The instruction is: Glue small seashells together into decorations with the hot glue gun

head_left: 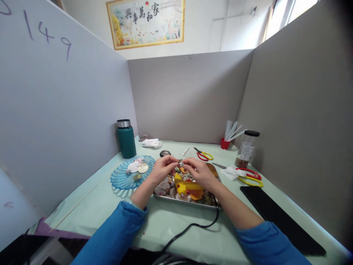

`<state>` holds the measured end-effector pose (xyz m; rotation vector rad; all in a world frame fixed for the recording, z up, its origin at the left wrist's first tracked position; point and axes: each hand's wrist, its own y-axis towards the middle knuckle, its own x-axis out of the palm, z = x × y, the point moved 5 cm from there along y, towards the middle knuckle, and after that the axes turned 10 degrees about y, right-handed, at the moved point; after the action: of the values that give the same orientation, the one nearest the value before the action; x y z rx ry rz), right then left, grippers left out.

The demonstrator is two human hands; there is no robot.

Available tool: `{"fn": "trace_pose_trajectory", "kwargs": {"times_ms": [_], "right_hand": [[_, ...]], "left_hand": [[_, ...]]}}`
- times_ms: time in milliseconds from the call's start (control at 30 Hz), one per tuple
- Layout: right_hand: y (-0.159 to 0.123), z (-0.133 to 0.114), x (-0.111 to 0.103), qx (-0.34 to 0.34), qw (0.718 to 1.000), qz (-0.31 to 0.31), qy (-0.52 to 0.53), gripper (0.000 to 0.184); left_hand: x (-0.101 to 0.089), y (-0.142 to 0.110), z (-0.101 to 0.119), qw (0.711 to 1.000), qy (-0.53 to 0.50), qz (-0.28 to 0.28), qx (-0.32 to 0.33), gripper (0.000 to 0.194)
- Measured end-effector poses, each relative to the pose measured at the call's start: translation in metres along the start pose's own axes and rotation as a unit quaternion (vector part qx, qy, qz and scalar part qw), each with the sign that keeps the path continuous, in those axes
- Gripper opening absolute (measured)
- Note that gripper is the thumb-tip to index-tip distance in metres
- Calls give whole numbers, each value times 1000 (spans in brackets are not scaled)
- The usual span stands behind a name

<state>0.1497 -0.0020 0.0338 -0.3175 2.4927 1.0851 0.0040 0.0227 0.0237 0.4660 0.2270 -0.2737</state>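
Over the metal tray (182,201), my left hand (164,167) and my right hand (200,171) meet fingertip to fingertip. Both are closed in a pinch around a small grey-white piece (181,164), perhaps a shell; the fingers partly hide it. Below them a yellow hot glue gun (182,185) lies on a heap of shells (163,188) in the tray. Its black cord (193,225) runs over the tray's front edge toward me. To the left, a blue scalloped plate (118,179) bears white shells (142,168) and smaller pieces.
A green bottle (126,141) stands at back left, near white tissue (152,143). Behind the tray are a small round tin (165,153) and scissors (204,156). On the right are more scissors (249,176), a clear jar (245,150), a red cup of glue sticks (225,144) and a black slab (278,218).
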Motion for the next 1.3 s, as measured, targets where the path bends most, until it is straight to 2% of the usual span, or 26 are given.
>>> {"fn": "trace_pose_trajectory", "kwargs": {"times_ms": [367, 533, 667, 800, 1300], "right_hand": [[0, -3, -1, -6, 1000, 17, 3, 13], [0, -4, -4, -20, 999, 51, -1, 13], [-1, -5, -5, -32, 997, 68, -11, 13], [-2, -7, -4, -42, 997, 66, -26, 12], [-3, -6, -1, -38, 996, 54, -61, 10]], "left_hand": [[2, 1, -3, 998, -55, 7, 1, 29], [1, 1, -2, 999, -39, 20, 1, 28], [2, 1, -1, 1000, -24, 3, -6, 27], [3, -1, 2, 1000, -25, -12, -6, 26], [1, -1, -3, 1000, -28, -7, -4, 25]]}}
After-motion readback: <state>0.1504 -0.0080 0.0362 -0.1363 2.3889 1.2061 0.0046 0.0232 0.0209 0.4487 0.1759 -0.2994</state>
